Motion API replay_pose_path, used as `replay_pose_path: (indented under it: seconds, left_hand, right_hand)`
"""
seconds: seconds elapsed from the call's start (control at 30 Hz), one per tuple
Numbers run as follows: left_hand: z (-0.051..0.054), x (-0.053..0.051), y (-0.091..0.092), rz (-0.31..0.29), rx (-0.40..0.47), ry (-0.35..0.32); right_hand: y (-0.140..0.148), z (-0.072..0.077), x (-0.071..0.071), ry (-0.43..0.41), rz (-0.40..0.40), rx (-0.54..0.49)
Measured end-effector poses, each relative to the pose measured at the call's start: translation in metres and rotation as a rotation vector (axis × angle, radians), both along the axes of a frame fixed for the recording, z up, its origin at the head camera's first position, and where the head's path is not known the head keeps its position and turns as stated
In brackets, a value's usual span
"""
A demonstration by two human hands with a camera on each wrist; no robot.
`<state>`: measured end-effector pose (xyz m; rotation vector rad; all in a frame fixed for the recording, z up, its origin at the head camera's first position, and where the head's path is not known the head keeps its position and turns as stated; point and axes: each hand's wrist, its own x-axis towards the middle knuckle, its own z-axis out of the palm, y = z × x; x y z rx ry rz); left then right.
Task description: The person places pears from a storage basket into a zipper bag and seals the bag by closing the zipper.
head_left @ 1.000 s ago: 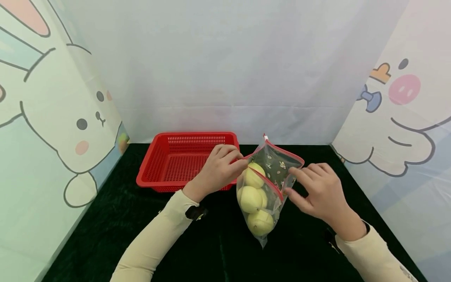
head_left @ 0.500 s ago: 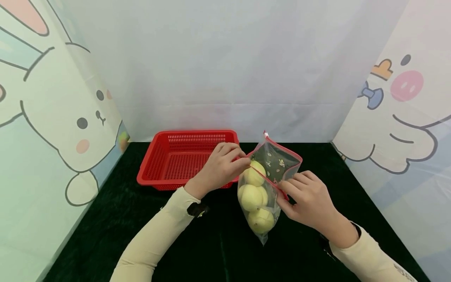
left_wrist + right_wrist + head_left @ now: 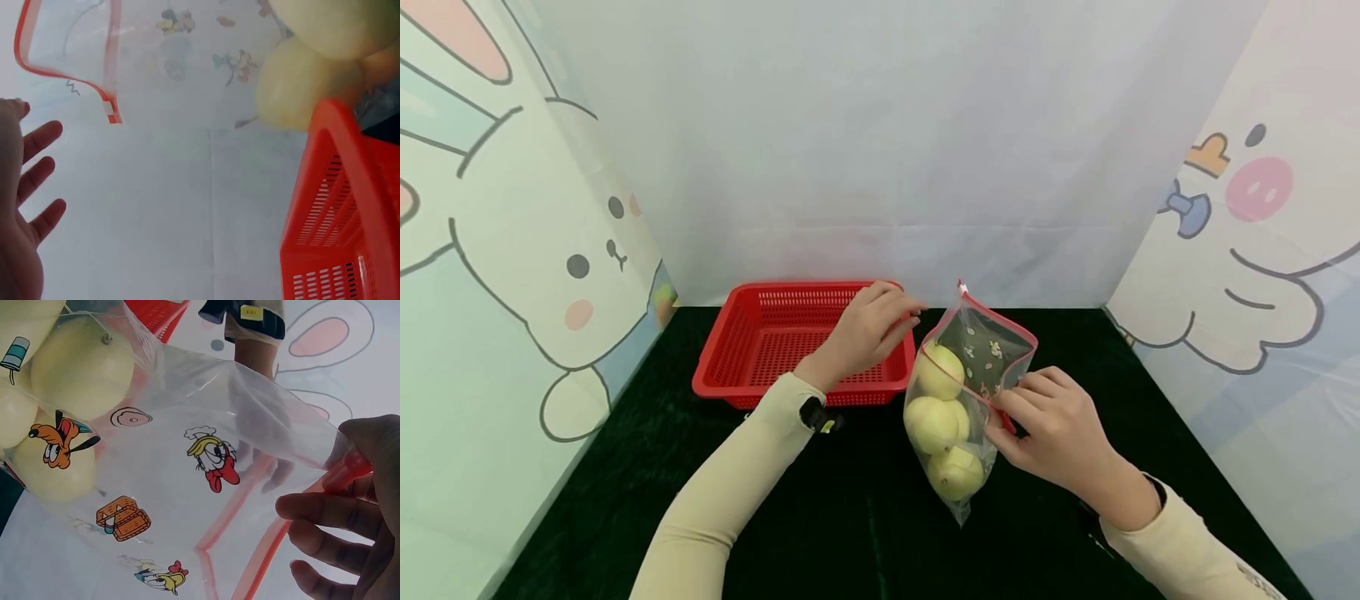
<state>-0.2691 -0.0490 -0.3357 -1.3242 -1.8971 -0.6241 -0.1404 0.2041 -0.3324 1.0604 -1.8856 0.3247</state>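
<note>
A clear zip bag (image 3: 981,354) with a red zip edge and printed cartoon figures stands on the dark cloth, its mouth gaping. Several pale yellow pears (image 3: 934,423) fill its left and lower part. My right hand (image 3: 1056,429) pinches the near right corner of the red edge between thumb and index finger; the right wrist view shows that pinch close up. Just left of the bag, my left hand (image 3: 868,329) is over the basket's right side, fingers loosely bent, holding nothing. A white slider (image 3: 108,109) sits at the far end of the zip.
The red slotted basket (image 3: 805,390) stands to the left of the bag, with no fruit visible inside. Dark green cloth (image 3: 850,517) covers the table. White and cartoon-printed curtains (image 3: 880,150) enclose the back and both sides.
My right hand has come in to the left and taken hold of the bag's near right corner. My left hand has let go of the bag's left edge and moved up and left.
</note>
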Motion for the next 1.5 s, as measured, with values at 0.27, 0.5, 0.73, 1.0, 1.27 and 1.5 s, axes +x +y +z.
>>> replay_pose_path:
  seconds: [0.27,0.5,0.73,1.0,1.27,1.5]
  left_hand:
    - [0.012,-0.021,0.013,0.183,-0.222,-0.099]
    - [0.021,-0.035,0.030,0.227,-0.312,-0.147]
    - [0.027,-0.044,0.043,0.226,-0.303,-0.166]
    - [0.024,-0.048,0.043,0.258,-0.284,-0.132]
    - [0.023,-0.043,0.036,0.251,-0.249,-0.112]
    - [0.021,-0.036,0.026,0.288,-0.237,-0.130]
  right_hand:
    - [-0.001,0.000,0.002,-0.015,0.009,0.029]
    - [-0.001,0.001,0.004,-0.026,0.010,0.052]
    - [-0.005,-0.001,0.003,0.010,0.038,0.032]
    - [-0.003,0.003,0.003,0.037,0.035,0.043]
    - [0.018,0.018,0.003,0.024,-0.009,0.078]
    - [0.048,0.023,-0.011,0.037,-0.074,0.052]
